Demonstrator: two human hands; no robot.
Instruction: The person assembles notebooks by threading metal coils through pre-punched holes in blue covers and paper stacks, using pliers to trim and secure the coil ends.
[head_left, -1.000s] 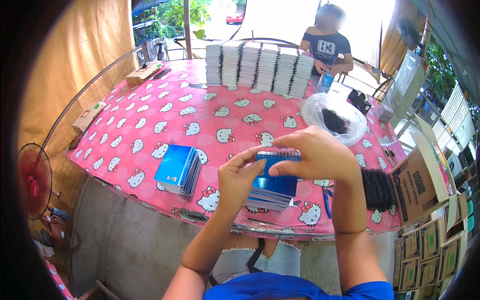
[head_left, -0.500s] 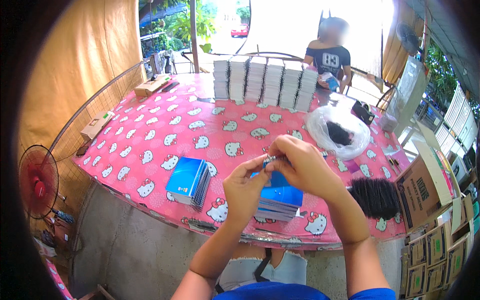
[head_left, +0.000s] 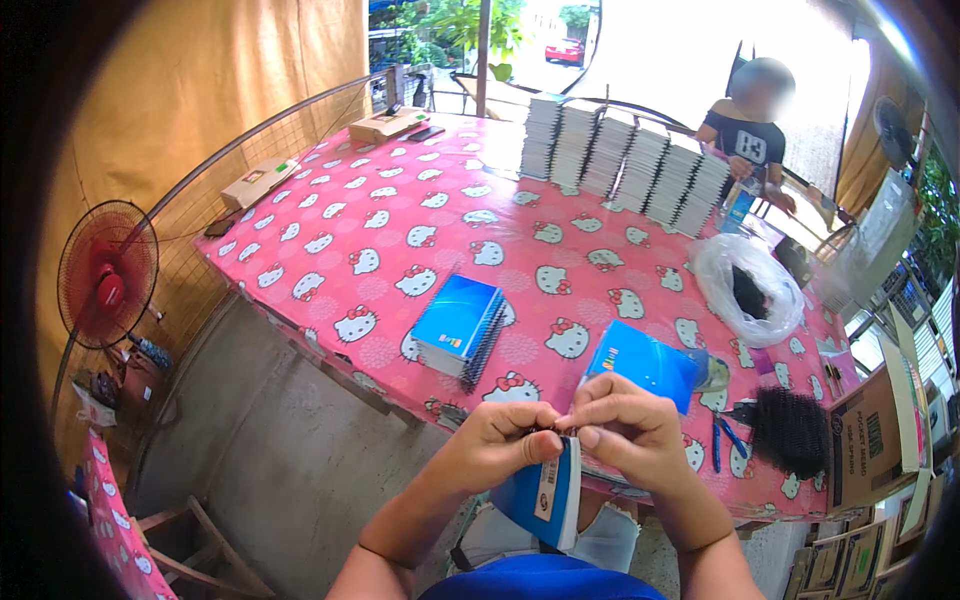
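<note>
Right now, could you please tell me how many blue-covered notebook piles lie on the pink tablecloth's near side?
2: a spiral-bound blue notebook pile beyond the left hand, and a blue-covered notebook pile beyond the right hand, partly hidden by it.

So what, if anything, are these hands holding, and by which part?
A blue notebook, held at its upper edge by the left hand and the right hand; exactly where each one pinches it is hidden.
</note>
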